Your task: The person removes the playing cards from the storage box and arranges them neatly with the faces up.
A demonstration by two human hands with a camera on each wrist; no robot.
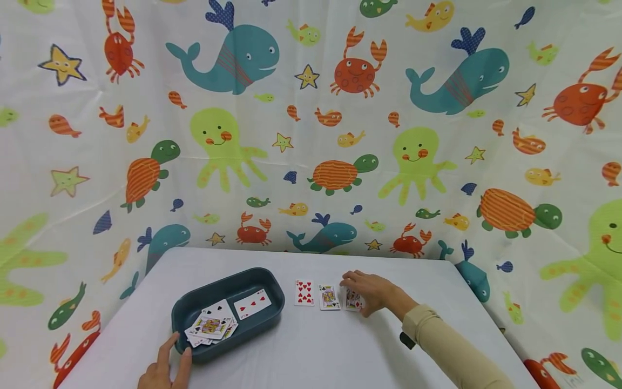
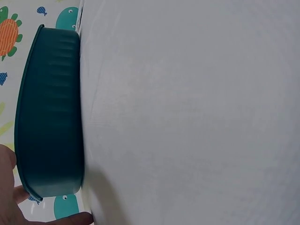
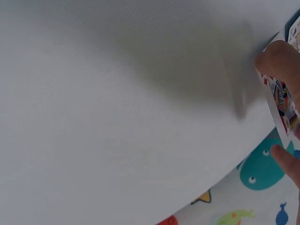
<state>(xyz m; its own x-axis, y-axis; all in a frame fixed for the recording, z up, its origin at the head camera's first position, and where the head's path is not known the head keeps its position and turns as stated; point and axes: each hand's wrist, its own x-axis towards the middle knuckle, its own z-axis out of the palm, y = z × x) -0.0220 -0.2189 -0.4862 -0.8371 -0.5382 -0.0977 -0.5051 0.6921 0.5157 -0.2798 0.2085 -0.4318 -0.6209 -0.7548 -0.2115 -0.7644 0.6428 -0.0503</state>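
- The right hand (image 3: 283, 65) grips a diamond face card (image 3: 281, 101) at the view's edge.
- Shadow darkens the white tabletop (image 3: 117, 126) beside it.
- A teal whale (image 3: 261, 166) shows beyond.

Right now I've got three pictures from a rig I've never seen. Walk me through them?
No robot here: these are a person's two bare hands. The wide picture comes from a camera worn on the head; the other two come from cameras on the left and right wrists. On the white table, a dark teal tray holds a pile of playing cards and a red-suited card. Right of it in the wide view runs a row: a hearts card, a black-suited face card and a diamond face card. The right hand grips that last one; the left hand touches the tray's end.
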